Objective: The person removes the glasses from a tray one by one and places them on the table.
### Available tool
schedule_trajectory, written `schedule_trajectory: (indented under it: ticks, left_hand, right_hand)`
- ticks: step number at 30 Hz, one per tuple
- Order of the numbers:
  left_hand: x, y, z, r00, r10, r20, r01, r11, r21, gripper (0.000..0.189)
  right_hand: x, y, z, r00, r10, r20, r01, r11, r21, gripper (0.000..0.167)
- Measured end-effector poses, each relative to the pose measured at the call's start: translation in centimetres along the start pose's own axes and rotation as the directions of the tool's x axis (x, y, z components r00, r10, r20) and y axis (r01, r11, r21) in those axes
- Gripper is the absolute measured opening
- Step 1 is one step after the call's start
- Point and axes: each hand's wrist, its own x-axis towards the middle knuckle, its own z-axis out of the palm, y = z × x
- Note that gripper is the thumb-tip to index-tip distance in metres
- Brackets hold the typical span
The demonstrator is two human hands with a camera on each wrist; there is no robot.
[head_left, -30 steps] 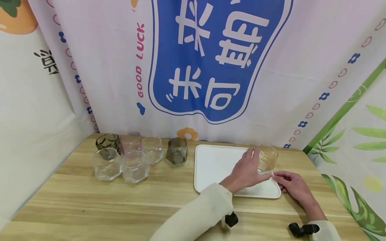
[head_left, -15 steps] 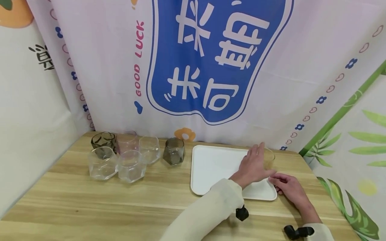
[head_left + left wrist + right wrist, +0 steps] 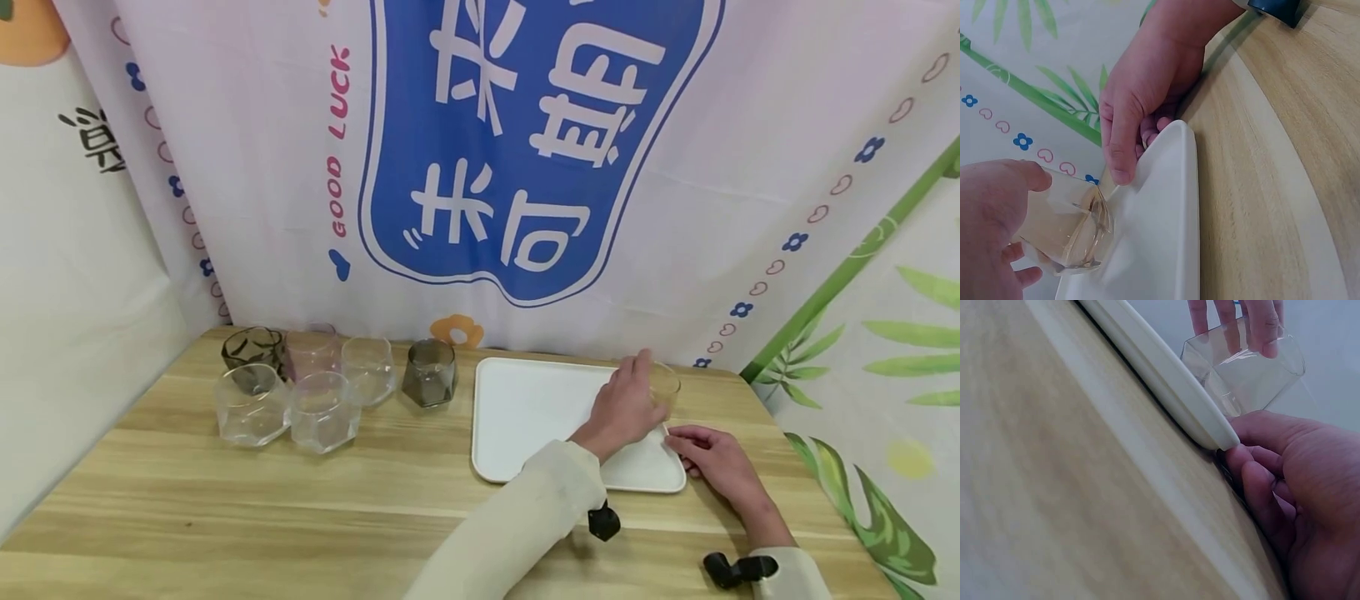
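A pale amber faceted glass (image 3: 666, 390) stands at the far right end of a white tray (image 3: 525, 408), partly hidden in the head view. My left hand (image 3: 626, 408) reaches over the tray and grips this glass; in the left wrist view, thumb and fingers go round its sides (image 3: 1063, 228). My right hand (image 3: 720, 467) pinches the tray's near right corner. In the right wrist view, the thumb lies on the rim (image 3: 1197, 406) and curled fingers (image 3: 1260, 487) sit beneath it.
Left of the tray stands a grey glass (image 3: 430, 373). Farther left is a group of several glasses: a dark one (image 3: 255, 346), a pinkish one (image 3: 311, 350) and clear ones (image 3: 253, 408). A printed curtain (image 3: 637, 275) hangs behind the wooden table (image 3: 300, 517).
My left hand has moved slightly right and its spread fingers have closed round the amber glass. My right hand stays at the tray's corner. The head view has shifted slightly.
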Motion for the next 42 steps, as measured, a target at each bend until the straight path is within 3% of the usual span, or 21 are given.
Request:
schedule_trajectory:
  ticks: [12, 20, 27, 42]
  left_hand:
    - [-0.4, -0.5, -0.4, 0.999, 0.023, 0.032, -0.023, 1.0, -0.004, 0.085]
    - [-0.6, -0.3, -1.2, 0.998, -0.005, 0.065, 0.007, 1.0, -0.024, 0.085]
    - [-1.5, -1.0, -2.7, 0.996, -0.002, 0.094, 0.005, 1.0, -0.027, 0.078]
    - [-3.4, -4.4, -7.1, 0.993, 0.033, 0.11, -0.029, 0.999, -0.039, 0.08]
  right_hand:
    - [0.0, -0.1, 0.1, 1.0, 0.006, -0.007, -0.006, 1.0, -0.003, 0.052]
    - [-0.1, -0.3, -0.2, 1.0, 0.0, -0.01, 0.0, 1.0, 0.001, 0.053]
    - [-0.3, -0.3, -0.3, 1.0, 0.003, -0.004, -0.003, 1.0, 0.003, 0.053]
    - [-0.2, -0.1, 0.2, 1.0, 0.003, -0.018, -0.003, 0.999, -0.039, 0.052]
